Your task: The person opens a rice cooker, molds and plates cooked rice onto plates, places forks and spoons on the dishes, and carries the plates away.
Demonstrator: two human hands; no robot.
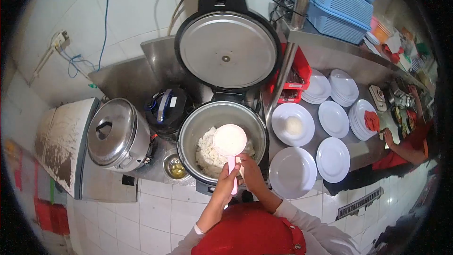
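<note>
Tiled kitchen, white wall (137,14), steel tabletop (365,153). Clock refs as viewed, 12 = far side. Big rice cooker (203,120) sits open, lid (229,47) up at 12.

Pink scoop (231,161) is over the cooker mouth, loaded with rice (230,140). Left hand (225,184) is closed round its handle. Long axis runs roughly 12 to 6, cup end at 12 from the hands, handle tail at 6.

Right hand (253,174) is just beside the handle at 3, fingers curled near a pale, thin item; can't tell whether it's gripped, too small and partly hidden.

Key relation: plate (304,135) with a rice mound (293,125) lies between 1 and 2 from the hands, outside the cooker rim. Right hand is nearer to it.
</note>
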